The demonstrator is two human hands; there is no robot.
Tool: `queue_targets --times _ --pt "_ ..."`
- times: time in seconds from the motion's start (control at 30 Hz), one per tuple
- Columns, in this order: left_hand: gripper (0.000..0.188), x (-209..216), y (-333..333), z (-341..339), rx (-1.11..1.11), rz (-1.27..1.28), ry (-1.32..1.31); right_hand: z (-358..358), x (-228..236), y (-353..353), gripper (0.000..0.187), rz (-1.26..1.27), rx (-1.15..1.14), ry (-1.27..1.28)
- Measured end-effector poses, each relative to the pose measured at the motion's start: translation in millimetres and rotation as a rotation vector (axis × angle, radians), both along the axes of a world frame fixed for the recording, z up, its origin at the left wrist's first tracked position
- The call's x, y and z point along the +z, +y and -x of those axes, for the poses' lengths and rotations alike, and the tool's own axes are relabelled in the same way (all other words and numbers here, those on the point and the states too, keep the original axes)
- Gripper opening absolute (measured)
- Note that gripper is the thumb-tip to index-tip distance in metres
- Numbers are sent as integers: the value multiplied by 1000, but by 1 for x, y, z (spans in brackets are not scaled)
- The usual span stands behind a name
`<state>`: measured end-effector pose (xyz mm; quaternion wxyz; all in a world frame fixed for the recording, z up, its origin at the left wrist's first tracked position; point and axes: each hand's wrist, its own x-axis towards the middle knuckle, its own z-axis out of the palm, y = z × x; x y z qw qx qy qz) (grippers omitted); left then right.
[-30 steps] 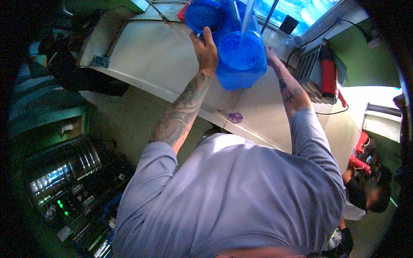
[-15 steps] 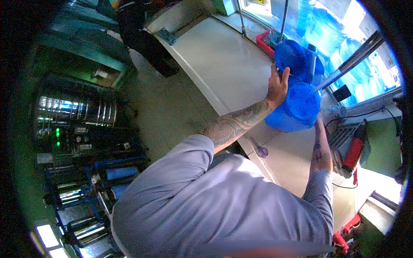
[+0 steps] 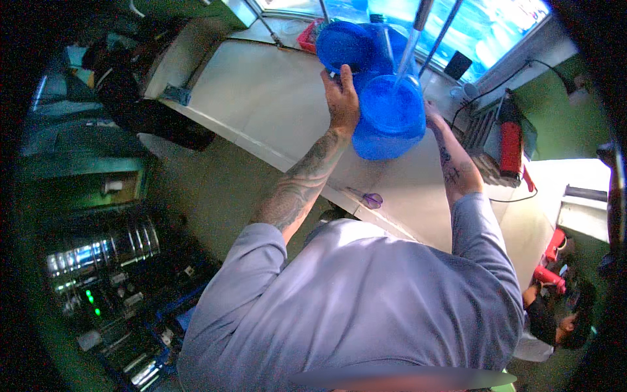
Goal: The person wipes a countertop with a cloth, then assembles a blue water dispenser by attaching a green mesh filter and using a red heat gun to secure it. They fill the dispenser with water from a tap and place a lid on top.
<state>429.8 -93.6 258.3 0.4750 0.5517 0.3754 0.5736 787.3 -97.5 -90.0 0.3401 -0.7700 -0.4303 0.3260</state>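
A translucent blue plastic container [image 3: 386,142] with a wide round top stands on the pale counter, a metal rod [image 3: 408,55] rising from it. My left hand [image 3: 341,101] is at its left side. Its thumb and fingertips are at the lower edge of a round blue disc [image 3: 343,47] that looks like a lid, and appear to grip that edge. My right hand [image 3: 432,116] is against the container's right side, its fingers mostly hidden. More blue plastic and a dark-capped bottle [image 3: 380,32] are behind.
Purple-handled scissors [image 3: 371,200] lie near the counter's front edge [image 3: 392,228]. To the right are a red tool [image 3: 511,144] and a cable [image 3: 503,201]. A red basket [image 3: 307,36] is by the window. Dark-clothed person far left [image 3: 117,91]; another person lower right [image 3: 571,320]. Machinery [image 3: 104,255] stands lower left.
The view has turned, so the counter and blue container appear farther left and higher in the picture. Both hands keep about the same places beside the container.
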Motion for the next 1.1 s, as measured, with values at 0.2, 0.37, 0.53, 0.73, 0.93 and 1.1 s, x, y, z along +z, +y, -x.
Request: queue_targets --times 0.2,0.37,0.53,0.73,0.93,1.1 --pt "53 7 1 2 33 44 146 16 48 -1 57 52 311 -601" --pt "51 9 -5 2 19 23 119 35 79 -12 74 191 225 -556" --pt "50 14 -5 2 -15 43 72 35 74 -3 82 225 65 -103" --pt "52 12 -3 2 -10 35 79 19 53 1 77 212 239 -266" --pt "53 9 -3 2 -19 13 70 22 51 -6 80 213 339 -541" --pt "39 6 0 1 14 3 43 32 66 -10 91 163 156 -256"
